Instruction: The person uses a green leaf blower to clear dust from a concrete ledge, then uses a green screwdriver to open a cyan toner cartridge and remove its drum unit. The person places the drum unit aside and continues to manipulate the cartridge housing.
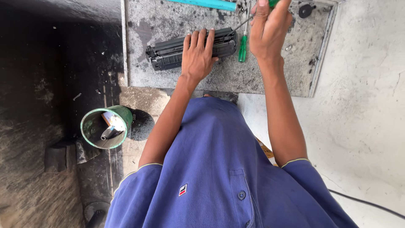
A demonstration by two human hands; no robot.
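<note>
Where the floor runs dark and soot-stained along the left, a green round container (107, 127) stands open, with a small metal piece and a scrap of pale paper lying inside it. Just right of it a grey, toner-smeared work board (270, 80) lies flat, its raised rim showing along the left and right sides; bare grey surface is open in front of the cartridge and toward the board's right edge. On the board rests a black toner cartridge (168, 54), lying lengthwise, well inside the rim. The left hand (197, 55) is laid flat on the cartridge's right half, fingers together and straight, pressing down on it. Beside the cartridge's right end a green-handled screwdriver (243, 47) lies on the board. The right hand (268, 30) is raised above the board, fingers closed around another green-handled tool (274, 3) whose thin metal shaft points toward the cartridge's right end. A turquoise roller (206, 4) lies at the board's far edge, and a small black round part (305, 10) sits near the far right corner. Pale, cracked concrete spreads to the right, crossed by a black cable (367, 203).
</note>
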